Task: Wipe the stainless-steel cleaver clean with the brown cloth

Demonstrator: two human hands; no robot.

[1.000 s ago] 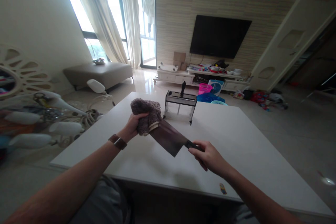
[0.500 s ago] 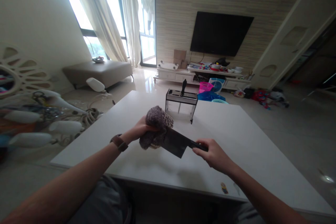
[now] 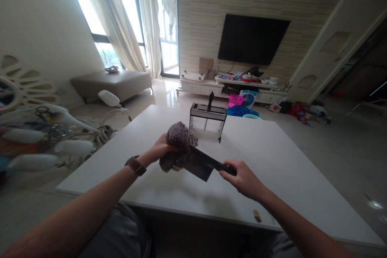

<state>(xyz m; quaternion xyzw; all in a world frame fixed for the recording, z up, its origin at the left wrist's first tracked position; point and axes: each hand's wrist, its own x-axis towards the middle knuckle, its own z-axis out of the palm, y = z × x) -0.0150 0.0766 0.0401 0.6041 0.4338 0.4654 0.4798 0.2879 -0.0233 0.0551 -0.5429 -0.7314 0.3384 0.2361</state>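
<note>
My right hand is closed around the black handle of a cleaver, whose broad dark blade points left above the table. A bunched grey-brown cloth is in my left hand, folded over the far end of the blade, so that end is hidden. Beyond the cloth stands a clear-sided knife block with a dark frame; one black handle sticks up from its top.
The white table bears a small cartoon sticker near its front edge. Left of it is a lamp with several white shades on the floor. Past the far edge are a pink basket and a low TV cabinet.
Almost nothing differs. The whole view has shifted slightly, and both hands keep their hold on the cloth and the cleaver.
</note>
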